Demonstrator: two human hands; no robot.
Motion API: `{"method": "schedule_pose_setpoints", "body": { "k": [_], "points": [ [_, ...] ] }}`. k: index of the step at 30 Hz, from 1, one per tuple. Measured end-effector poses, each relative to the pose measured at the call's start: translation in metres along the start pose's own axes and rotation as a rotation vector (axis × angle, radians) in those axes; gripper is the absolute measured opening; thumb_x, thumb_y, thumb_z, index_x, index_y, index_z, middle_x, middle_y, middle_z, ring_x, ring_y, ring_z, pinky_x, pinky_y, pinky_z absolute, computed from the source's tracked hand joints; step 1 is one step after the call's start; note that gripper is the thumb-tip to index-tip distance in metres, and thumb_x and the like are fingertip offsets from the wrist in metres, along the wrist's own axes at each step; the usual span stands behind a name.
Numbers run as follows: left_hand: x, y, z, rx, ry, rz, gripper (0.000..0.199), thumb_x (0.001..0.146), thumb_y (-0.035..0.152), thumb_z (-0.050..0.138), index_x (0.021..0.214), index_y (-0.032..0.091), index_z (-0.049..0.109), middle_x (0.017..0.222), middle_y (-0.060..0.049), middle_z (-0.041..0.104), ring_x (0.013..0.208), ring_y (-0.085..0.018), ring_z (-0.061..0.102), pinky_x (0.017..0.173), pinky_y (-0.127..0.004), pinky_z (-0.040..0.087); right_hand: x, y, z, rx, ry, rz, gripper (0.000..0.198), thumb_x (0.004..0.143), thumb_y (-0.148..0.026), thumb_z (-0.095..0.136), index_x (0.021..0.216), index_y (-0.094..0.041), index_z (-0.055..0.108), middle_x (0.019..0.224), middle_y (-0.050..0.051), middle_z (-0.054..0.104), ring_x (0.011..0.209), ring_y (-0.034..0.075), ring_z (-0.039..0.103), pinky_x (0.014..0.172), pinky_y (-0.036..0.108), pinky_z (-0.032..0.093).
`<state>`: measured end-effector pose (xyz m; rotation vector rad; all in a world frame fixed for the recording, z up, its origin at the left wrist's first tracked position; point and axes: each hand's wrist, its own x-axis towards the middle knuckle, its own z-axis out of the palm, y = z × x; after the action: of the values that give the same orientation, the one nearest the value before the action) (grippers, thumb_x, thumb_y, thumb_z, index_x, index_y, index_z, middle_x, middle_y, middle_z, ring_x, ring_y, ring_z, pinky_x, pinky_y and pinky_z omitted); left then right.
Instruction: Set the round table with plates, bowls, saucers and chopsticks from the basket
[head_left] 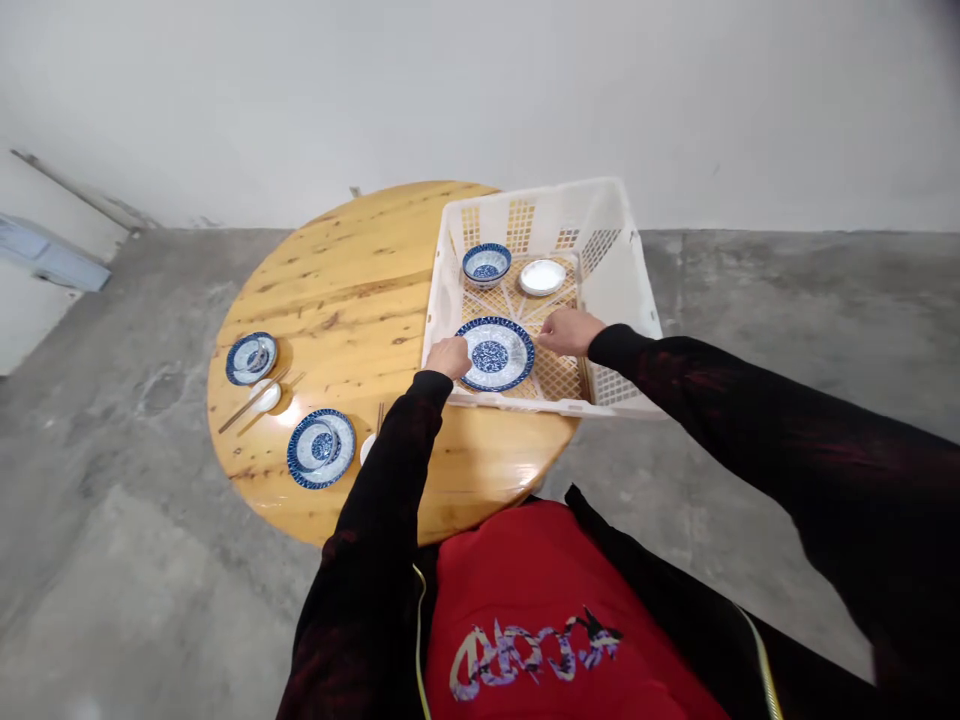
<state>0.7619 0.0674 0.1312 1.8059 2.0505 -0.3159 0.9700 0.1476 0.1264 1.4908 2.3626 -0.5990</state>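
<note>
A large blue-and-white plate (491, 355) is at the near side of a white plastic crate (517, 402). My left hand (450, 357) is closed at the plate's left rim, with the fingertips partly hidden. At the opposite rim my right hand (571, 332) is closed in a pinch, its fingers at the plate's edge. Behind the plate, inside the crate, are a stack of blue-rimmed bowls (486, 265) and a stack of small white dishes (542, 277).
The crate stands on a round wooden table (352, 300). On the left are two place settings: a blue-and-white plate (298, 450) bearing a glass bowl, another such plate (237, 360), white spoons (265, 397) and chopsticks (244, 408). A white wall (300, 100) rises behind.
</note>
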Motion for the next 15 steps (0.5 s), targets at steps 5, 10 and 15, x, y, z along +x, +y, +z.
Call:
{"method": "schedule_pose_setpoints", "body": {
  "k": [5, 10, 15],
  "points": [
    [0.022, 0.007, 0.015, 0.013, -0.067, -0.018, 0.036, 0.085, 0.012, 0.055, 0.119, 0.007, 0.069, 0.121, -0.024, 0.069, 0.122, -0.028, 0.064, 0.104, -0.035, 0.048, 0.034, 0.005, 0.027, -0.006, -0.039, 0.022, 0.038, 0.087, -0.025, 0.058, 0.111, 0.0, 0.073, 0.11, 0.027, 0.072, 0.102, 0.029, 0.069, 0.076, 0.028, 0.046],
    [0.034, 0.012, 0.025, -0.019, -0.099, -0.055, 0.038, 0.084, 0.013, 0.058, 0.12, 0.008, 0.069, 0.119, -0.024, 0.07, 0.121, -0.028, 0.064, 0.105, -0.035, 0.048, 0.047, 0.007, 0.041, 0.027, -0.101, 0.014, 0.031, 0.086, -0.021, 0.056, 0.101, -0.002, 0.076, 0.09, 0.022, 0.075, 0.093, 0.028, 0.071, 0.074, 0.028, 0.046],
    [0.035, 0.013, 0.027, -0.058, -0.078, -0.088, 0.036, 0.086, 0.014, 0.056, 0.12, 0.007, 0.068, 0.123, -0.024, 0.067, 0.122, -0.029, 0.064, 0.105, -0.036, 0.047, 0.049, 0.009, 0.043, 0.088, -0.137, 0.017, 0.027, 0.086, -0.019, 0.053, 0.084, -0.006, 0.077, 0.077, 0.017, 0.075, 0.083, 0.025, 0.071, 0.072, 0.027, 0.047]
  ]
}}
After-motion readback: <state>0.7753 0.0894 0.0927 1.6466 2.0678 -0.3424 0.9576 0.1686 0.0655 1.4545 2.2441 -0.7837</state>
